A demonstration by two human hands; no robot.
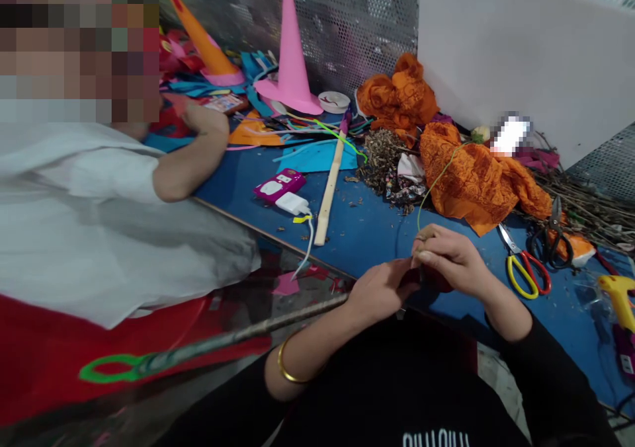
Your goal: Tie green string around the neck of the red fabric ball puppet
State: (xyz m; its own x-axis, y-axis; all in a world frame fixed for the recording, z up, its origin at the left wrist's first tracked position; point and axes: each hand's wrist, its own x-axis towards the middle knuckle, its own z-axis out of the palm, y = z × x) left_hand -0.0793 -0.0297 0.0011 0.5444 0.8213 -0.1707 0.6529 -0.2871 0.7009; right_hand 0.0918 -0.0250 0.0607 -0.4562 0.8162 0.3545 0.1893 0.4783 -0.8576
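Observation:
My left hand (380,291) is closed in front of my body, around the end of a long wrapped stick (248,331) that passes behind my wrist. A green loop (112,369) is at the stick's far end, at lower left. My right hand (451,258) meets the left fingertips and pinches a thin yellow-green cord (439,179), which rises from the fingers toward the orange cloth. Something dark red (436,280) shows just under my right hand. What lies between the fingertips is mostly hidden.
Orange patterned cloth (461,182), yellow-and-red scissors (528,272), dark scissors (554,235) and a yellow glue gun (618,298) lie on the blue table (367,225). A bamboo stick (330,192), purple power socket (280,186) and pink cone hat (292,63) are farther off. A co-worker (99,222) sits left.

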